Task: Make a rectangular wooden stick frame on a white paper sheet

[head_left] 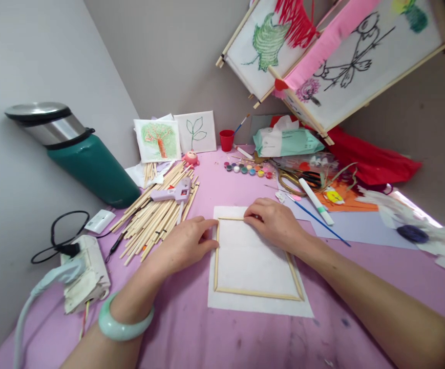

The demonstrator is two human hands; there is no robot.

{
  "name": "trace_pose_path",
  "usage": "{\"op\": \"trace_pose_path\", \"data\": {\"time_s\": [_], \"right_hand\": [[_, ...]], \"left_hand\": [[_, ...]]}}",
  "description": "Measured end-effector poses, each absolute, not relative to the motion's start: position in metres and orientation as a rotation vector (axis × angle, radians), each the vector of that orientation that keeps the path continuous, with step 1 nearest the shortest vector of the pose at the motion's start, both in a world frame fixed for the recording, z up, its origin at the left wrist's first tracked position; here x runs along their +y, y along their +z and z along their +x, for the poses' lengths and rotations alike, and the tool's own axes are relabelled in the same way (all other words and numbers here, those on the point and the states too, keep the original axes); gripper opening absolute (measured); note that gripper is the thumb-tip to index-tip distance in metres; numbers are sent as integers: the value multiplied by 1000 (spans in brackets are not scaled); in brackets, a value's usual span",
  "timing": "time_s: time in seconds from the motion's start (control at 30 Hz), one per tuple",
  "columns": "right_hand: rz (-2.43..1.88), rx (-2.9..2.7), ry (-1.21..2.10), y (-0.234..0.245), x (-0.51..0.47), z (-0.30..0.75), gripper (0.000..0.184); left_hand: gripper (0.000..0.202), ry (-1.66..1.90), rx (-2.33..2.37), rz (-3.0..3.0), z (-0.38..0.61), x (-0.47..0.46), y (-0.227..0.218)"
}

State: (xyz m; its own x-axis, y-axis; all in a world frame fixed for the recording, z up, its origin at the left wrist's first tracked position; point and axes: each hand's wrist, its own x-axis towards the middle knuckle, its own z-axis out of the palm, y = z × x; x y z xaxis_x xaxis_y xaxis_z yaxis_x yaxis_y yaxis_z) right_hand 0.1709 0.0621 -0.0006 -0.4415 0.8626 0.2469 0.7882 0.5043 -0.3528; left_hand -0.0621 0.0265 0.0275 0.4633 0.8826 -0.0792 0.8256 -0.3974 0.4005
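Observation:
A white sheet of paper (251,256) lies on the pink table (214,333) with a rectangular frame of thin wooden sticks (258,293) laid on it. My left hand (182,245) rests at the frame's top left corner, fingertips pressing the left stick against the top one. My right hand (274,221) lies curled over the top stick, fingers pressing it down near its right half. A pale green bangle (124,322) circles my left wrist.
A heap of wooden sticks (156,215) with a lilac glue gun (174,193) on it lies at left. A power strip (84,274) and green bin (87,164) stand further left. Paint pots (247,168), scissors (297,179), a brush (318,220) and painted lantern panels (337,56) fill the back.

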Motion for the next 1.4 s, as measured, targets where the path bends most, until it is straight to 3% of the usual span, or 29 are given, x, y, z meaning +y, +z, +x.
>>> {"op": "trace_pose_path", "data": {"time_s": [0.87,1.4], "right_hand": [[-1359,-2334,205,4,61,175,15],[-1528,-2036,308,16,35,251,17]], "left_hand": [[33,230,1399,2392,-64,27,27],[35,185,1422,2307,-64,29,29]]}}
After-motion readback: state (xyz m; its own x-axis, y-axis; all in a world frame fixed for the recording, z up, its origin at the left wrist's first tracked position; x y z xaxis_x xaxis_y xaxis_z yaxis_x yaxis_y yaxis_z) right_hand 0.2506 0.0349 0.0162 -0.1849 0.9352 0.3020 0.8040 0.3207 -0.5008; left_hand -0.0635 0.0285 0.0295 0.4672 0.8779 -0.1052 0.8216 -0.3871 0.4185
